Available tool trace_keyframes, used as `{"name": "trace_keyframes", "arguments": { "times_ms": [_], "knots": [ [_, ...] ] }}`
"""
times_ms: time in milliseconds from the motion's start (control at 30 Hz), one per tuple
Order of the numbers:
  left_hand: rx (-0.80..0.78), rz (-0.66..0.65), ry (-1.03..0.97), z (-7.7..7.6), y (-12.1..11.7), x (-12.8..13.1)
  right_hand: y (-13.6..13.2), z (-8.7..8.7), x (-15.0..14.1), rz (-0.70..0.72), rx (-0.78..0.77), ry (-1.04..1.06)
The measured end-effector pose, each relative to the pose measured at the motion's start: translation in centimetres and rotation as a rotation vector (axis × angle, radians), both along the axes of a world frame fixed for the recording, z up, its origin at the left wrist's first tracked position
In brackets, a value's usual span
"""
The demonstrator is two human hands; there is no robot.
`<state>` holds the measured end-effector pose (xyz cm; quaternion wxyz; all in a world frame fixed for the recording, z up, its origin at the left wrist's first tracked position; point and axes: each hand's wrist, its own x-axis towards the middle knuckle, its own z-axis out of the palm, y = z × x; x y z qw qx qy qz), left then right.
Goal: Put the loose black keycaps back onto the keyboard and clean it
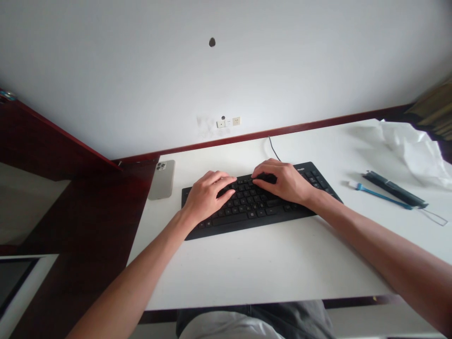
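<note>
A black keyboard (243,202) lies slightly turned on the white table (254,263). Over its left part rests my left hand (207,194), palm down, fingers stretched to the upper keys and thumb apart from them. My right hand (284,181) lies across the right half, its fingers bent over the upper rows and the thumb spread away. Neither hand holds anything. Both hide some of the keys beneath them. From the keyboard's back edge a thin dark cable (273,148) runs to the rear of the table.
A phone (162,181) lies camera side up at the table's left edge. On the right are a blue brush (383,195), a long black object (395,189), a thin wire loop (434,217) and crumpled white plastic (413,146). Wall sockets (228,122) sit behind.
</note>
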<state>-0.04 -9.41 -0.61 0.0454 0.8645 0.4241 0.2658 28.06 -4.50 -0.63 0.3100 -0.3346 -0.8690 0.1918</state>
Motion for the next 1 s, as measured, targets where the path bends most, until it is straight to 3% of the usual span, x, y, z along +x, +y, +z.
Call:
{"name": "trace_keyframes", "arguments": {
  "times_ms": [167, 500, 800, 900, 1000],
  "knots": [
    [0.010, -0.035, 0.082, -0.6, -0.1, 0.8, -0.1, -0.1, -0.2, -0.013, -0.002, 0.002],
    [0.031, -0.041, -0.032, -0.9, 0.2, 0.6, -0.2, 0.2, -0.1, -0.062, 0.010, 0.010],
    [0.093, -0.045, -0.172, 0.6, -0.9, 1.5, -1.3, 1.2, -0.8, 0.033, 0.084, 0.056],
    [-0.015, -0.038, -0.304, 1.1, -1.5, 1.9, -2.2, 1.6, -1.4, 0.106, 0.105, 0.072],
    [-0.254, -0.035, -0.499, 1.0, -2.1, 2.3, -3.1, 1.5, -2.0, 0.176, 0.087, 0.079]
  ]
}}
